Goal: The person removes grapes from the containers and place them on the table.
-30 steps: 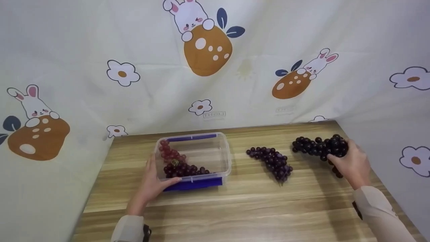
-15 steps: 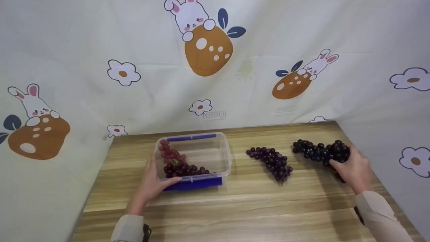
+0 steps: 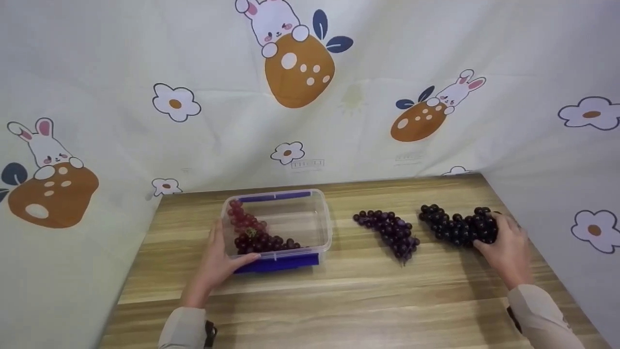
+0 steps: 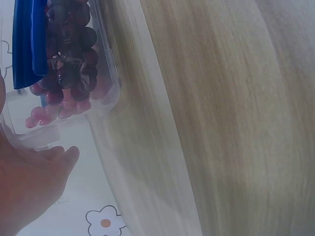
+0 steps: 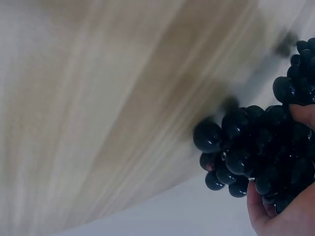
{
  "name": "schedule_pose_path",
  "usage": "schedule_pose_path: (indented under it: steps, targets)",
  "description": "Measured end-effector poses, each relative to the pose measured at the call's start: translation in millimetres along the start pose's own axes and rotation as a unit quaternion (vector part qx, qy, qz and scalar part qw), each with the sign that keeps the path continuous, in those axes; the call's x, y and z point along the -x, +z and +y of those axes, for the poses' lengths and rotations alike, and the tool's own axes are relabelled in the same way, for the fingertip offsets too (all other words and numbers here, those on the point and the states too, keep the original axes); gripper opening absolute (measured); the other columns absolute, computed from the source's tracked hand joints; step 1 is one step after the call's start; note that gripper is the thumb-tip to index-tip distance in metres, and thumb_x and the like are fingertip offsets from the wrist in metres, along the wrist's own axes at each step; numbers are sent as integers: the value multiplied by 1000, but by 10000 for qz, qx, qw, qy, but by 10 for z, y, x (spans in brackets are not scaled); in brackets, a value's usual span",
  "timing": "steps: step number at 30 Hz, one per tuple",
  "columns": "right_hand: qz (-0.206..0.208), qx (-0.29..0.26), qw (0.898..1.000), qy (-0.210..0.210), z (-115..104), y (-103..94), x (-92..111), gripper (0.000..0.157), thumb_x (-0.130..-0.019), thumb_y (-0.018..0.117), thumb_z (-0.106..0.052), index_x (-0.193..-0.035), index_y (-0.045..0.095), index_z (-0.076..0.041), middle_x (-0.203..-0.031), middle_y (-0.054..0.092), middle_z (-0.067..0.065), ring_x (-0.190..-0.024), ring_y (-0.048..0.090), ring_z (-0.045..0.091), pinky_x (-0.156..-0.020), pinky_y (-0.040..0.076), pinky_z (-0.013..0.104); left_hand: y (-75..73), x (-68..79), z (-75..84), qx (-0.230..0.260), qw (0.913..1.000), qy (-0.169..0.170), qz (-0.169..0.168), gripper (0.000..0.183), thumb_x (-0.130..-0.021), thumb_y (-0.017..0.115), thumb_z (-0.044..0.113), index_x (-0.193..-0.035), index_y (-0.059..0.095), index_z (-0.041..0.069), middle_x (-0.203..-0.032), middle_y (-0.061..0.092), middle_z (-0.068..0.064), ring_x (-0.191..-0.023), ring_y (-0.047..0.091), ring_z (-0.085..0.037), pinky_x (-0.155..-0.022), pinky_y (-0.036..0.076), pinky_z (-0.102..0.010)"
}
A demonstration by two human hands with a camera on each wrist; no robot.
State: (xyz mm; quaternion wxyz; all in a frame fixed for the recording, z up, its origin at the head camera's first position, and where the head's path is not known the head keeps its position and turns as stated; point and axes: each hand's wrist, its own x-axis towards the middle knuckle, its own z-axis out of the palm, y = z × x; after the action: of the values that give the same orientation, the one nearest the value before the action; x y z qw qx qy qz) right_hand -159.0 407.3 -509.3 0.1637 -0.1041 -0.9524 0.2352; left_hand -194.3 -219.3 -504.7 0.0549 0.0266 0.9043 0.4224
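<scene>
At the right of the table my right hand (image 3: 506,247) grips a bunch of black grapes (image 3: 455,228) by its right end, thumb in front. In the right wrist view the glossy black grapes (image 5: 261,147) sit between thumb and fingers, low over the wood. My left hand (image 3: 218,259) holds the near-left corner of a clear plastic food container (image 3: 329,232), its thumb along the front rim. Inside it lie a bunch of red grapes (image 3: 244,218) and a bunch of dark purple grapes (image 3: 266,243). The left wrist view shows the container's blue clip (image 4: 29,44).
Another bunch of purple grapes (image 3: 392,232) lies on the wooden table (image 3: 329,305) between the container and the black grapes. A pale cloth (image 3: 358,135) printed with rabbits and flowers hangs behind the table and along both sides.
My right hand has lowered the black grapes toward the table and turned the bunch a little, so it lies more level. The left hand and the container have kept their place.
</scene>
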Motion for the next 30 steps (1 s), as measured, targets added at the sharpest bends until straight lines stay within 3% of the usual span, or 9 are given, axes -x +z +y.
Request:
schedule_pose_path:
  steps: [6, 16, 24, 30]
  targets:
    - [221, -199, 9988, -377, 42, 120, 96, 77, -76, 84, 7, -144, 48, 4, -151, 39, 44, -123, 40, 70, -100, 36, 80, 1, -3, -1, 106, 9999, 70, -19, 139, -84, 89, 48, -166, -11, -3, -173, -8, -31, -160, 0, -50, -129, 11, -65]
    - [-56, -339, 9989, -325, 88, 143, 102, 85, -76, 82, 7, -152, 43, 0, -157, 29, 45, -134, 30, 72, -102, 32, 85, 1, 7, -5, 82, 9999, 63, -11, 138, -85, 88, 48, -166, -11, -1, -174, -8, -30, -160, -1, -50, -129, 11, -66]
    - [-360, -249, 9978, -490, 104, 83, 106, 102, -73, 80, 0, -163, 34, -13, -169, 13, 36, -146, 11, 71, -107, 10, 92, 7, 11, 9, 72, 10000, 26, -15, 139, -84, 89, 48, -166, -12, -1, -174, -8, -30, -160, 1, -51, -129, 10, -65]
    - [-374, -61, 9971, -654, 9, 46, 101, 97, -79, 79, -5, -164, 32, -13, -173, 7, 29, -150, 9, 65, -105, 10, 92, 21, 13, 7, 89, 10000, 12, 28, 139, -84, 89, 49, -167, -12, 1, -174, -8, -30, -160, 2, -51, -128, 10, -66]
